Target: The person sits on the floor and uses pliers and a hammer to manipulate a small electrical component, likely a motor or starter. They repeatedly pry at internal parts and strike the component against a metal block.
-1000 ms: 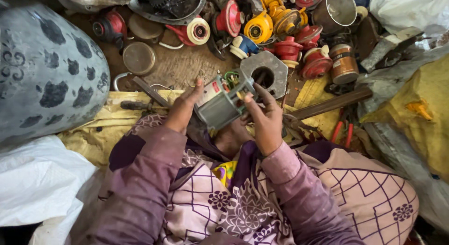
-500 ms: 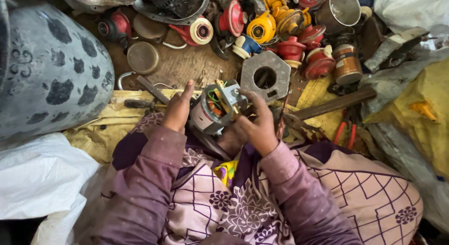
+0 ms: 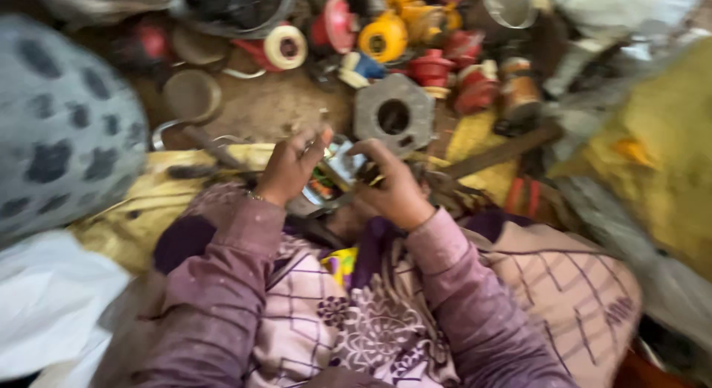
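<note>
Small metal motor part [image 3: 334, 173] is clamped between left hand [image 3: 285, 169] and right hand [image 3: 393, 191], fingers closed on its sides; judged heavy, rigid, sharp-edged; the rim is the best hold.

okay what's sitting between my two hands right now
In the head view, a small metal motor part with coloured windings sits between the left hand and right hand. Both hands grip it; the blur hides finer detail.

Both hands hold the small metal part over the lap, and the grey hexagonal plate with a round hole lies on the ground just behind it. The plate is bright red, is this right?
Not quite. The head view shows the hexagonal plate is grey, not red. The rest holds: left hand and right hand grip the metal part.
</note>
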